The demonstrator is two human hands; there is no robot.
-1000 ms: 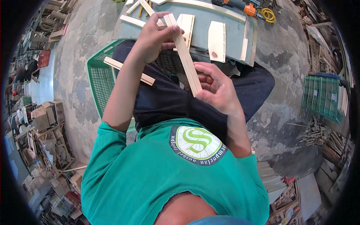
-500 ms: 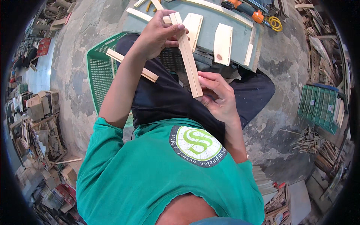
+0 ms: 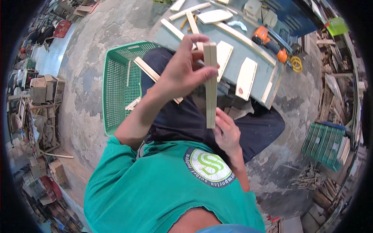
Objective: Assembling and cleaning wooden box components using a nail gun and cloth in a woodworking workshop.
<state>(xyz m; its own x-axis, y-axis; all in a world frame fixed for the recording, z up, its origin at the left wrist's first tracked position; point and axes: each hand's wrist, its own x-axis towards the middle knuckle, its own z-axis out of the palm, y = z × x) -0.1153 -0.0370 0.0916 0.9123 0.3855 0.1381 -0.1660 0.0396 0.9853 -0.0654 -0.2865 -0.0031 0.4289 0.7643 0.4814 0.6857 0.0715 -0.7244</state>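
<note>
Holding wooden strip [image 3: 211,97] in midair over the lap, just off the near edge of the surface [image 3: 240,54]. Seeing a lengthwise line on it; not telling whether that's a groove or a joint between two pieces. Pinching it toward its far end with left hand [image 3: 184,70], setting thumb on the near face and wrapping the other fingers behind. Bringing right hand [image 3: 227,134] to the right side of its near end, bending fingers; can't tell if pinching or just touching, being partly hidden there.

Sitting knees apart at the near edge, wearing dark trousers [image 3: 176,122] and green shirt [image 3: 163,186].

On the surface: seeing knotted panel [image 3: 246,77] lying at the near edge, close to the near right corner; second panel [image 3: 225,56] lying farther left along the same edge, partly behind the left hand; thin strip [image 3: 268,89] lying along the right edge; long strip [image 3: 248,44] crossing toward the right edge; orange tool [image 3: 261,35] lying beyond that. Spotting yellow coil [image 3: 296,64] just past the right edge.

Off the near left corner: seeing green basket [image 3: 106,97] standing by the left thigh, holding a few short strips [image 3: 133,104]. Resting loose strip [image 3: 147,69] across that thigh, passing under the left forearm.
</note>
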